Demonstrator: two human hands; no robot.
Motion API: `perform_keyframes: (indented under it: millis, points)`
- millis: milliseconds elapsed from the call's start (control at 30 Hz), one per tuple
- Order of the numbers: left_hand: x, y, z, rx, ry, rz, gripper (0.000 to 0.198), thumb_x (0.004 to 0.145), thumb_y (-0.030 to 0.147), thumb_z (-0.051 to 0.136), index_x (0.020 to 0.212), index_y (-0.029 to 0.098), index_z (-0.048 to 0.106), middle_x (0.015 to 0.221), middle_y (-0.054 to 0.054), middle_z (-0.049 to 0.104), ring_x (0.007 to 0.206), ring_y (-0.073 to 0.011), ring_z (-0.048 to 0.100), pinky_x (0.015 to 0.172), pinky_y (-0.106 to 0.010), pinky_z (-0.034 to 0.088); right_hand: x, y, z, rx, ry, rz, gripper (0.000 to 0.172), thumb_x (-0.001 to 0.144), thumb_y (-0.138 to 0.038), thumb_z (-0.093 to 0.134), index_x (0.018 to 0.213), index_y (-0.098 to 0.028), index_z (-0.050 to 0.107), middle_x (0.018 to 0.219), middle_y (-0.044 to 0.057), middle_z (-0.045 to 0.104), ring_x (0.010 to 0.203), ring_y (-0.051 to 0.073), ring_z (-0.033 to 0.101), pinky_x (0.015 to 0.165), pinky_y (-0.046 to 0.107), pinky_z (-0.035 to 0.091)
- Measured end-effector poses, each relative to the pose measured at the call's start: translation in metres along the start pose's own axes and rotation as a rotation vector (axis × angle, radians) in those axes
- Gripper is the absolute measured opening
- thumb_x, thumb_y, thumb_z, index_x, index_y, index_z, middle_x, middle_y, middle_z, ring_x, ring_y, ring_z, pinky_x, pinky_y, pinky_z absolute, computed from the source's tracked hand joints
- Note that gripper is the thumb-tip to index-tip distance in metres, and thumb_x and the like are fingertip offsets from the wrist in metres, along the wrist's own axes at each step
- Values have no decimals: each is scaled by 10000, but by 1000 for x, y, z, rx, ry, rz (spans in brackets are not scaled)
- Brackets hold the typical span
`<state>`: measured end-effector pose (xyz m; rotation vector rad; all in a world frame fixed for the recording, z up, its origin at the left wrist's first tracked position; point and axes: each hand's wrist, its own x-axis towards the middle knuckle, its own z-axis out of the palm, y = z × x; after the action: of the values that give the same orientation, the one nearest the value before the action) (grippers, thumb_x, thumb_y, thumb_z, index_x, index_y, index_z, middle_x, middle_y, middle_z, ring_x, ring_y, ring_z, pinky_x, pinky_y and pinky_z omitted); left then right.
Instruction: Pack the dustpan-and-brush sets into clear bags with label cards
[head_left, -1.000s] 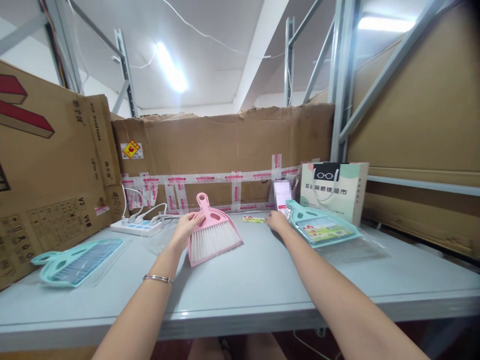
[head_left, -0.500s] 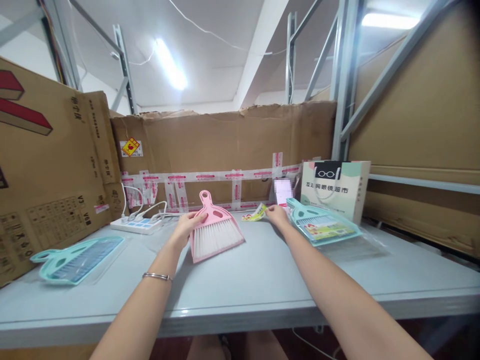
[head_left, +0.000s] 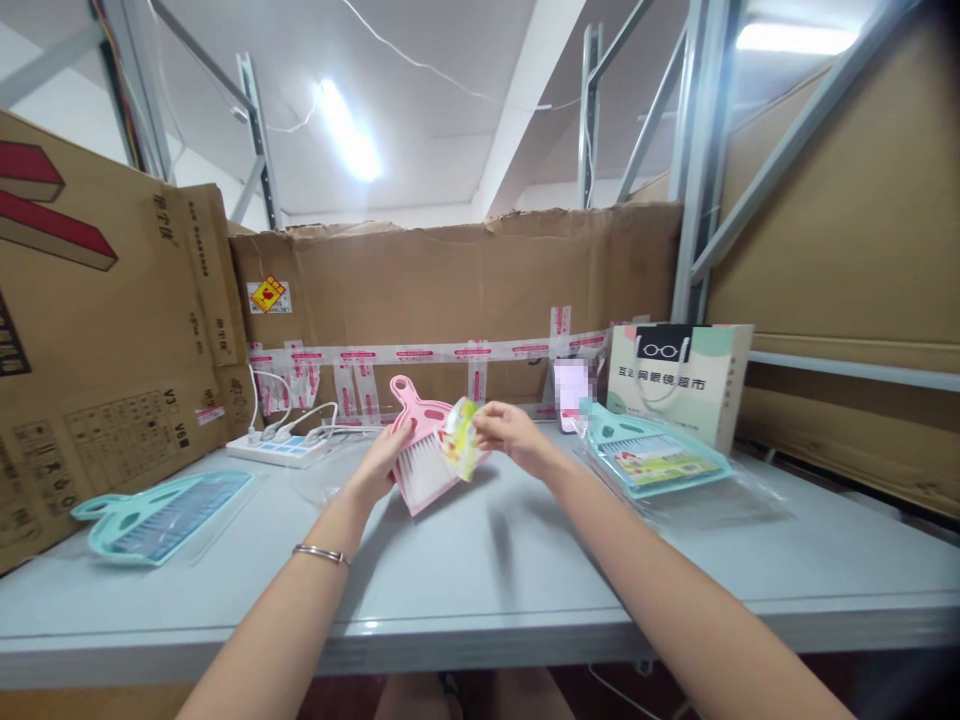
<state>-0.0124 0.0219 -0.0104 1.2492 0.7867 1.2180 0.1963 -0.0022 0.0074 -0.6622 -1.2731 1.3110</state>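
Observation:
My left hand [head_left: 380, 462] grips a pink dustpan [head_left: 430, 497] by its left side near the handle, with a matching white-bristled brush [head_left: 421, 468] nested in it. My right hand [head_left: 510, 436] pinches a yellow-green printed card [head_left: 460, 440] by its right edge. The card is curved and overlaps the right part of the bristles; whether it touches them I cannot tell. To the right lies a turquoise dustpan and brush set [head_left: 645, 450] on clear plastic, a similar printed card on it. Another turquoise set [head_left: 165, 515] in clear wrapping lies at the far left.
A white power strip [head_left: 276, 448] with plugged cables sits at the back left of the grey table [head_left: 465, 590]. A phone [head_left: 574, 392] leans at the back, beside a paper bag [head_left: 675, 385]. Large cardboard boxes [head_left: 420, 290] and metal shelf posts surround the table.
My right hand has lifted the printed card off the table and brought it left over the pink set's bristles. The pink dustpan has tilted and turned slightly in my left hand.

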Motion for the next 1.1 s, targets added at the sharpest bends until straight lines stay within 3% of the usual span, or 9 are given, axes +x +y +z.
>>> perform_keyframes:
  millis: [133,300,533,667,733,800,867,1000,1100]
  points:
    - [-1,4,9,-91,-1,51,430,687,416,687,1020,156,607,1007,-96,682,858,-219,651,760,-311,521,8,23,17,-151,157,28,229,637,-147,698,624,-171,471,460,-21,615,449,118,620,477,202,531]
    - [-10,13,17,-24,32,51,468,641,348,737,1052,169,599,1007,-91,684,858,-216,656,757,-311,528,13,30,12,-177,333,-73,214,653,-140,655,626,-190,448,472,-39,608,462,121,626,492,211,530]
    - [-8,9,15,105,-38,158,565,533,194,789,1063,168,595,1011,-89,684,926,-246,642,832,-338,508,17,37,6,-278,348,-130,255,617,-303,671,689,-206,446,551,-42,581,502,133,589,511,272,503]
    - [-6,10,14,44,36,213,599,519,199,794,1076,179,574,1022,-79,680,933,-248,639,824,-336,515,13,35,5,-270,617,-219,450,527,-359,741,843,-220,452,747,-25,586,698,135,576,629,260,487]
    - [-7,10,17,-1,55,231,621,525,217,792,1099,184,555,1042,-79,673,934,-247,637,819,-338,517,9,34,9,-128,524,-78,486,539,-386,747,895,-212,467,824,6,615,754,144,587,668,265,485]
    - [-8,9,22,-16,45,227,645,523,229,795,1113,179,539,1064,-90,663,941,-253,631,817,-344,516,4,34,17,67,240,76,433,594,-386,725,922,-198,515,867,30,653,767,154,613,688,280,496]
    - [-10,8,27,-3,17,213,670,512,240,802,1117,168,524,1089,-107,648,955,-261,621,820,-350,511,1,36,25,217,67,133,348,627,-306,714,919,-187,566,871,31,682,771,157,636,709,285,510]
    - [-6,11,21,175,44,189,613,580,399,754,1089,155,516,1112,-132,622,982,-261,600,833,-368,484,3,35,27,278,178,131,238,624,-128,682,851,-163,618,775,17,707,695,149,656,646,257,531]
    - [-1,14,-5,487,281,151,533,680,543,611,1022,144,525,1166,-175,578,1092,-288,535,877,-394,431,7,33,16,280,293,127,194,632,-84,657,809,-155,624,714,16,706,641,152,657,583,247,534]
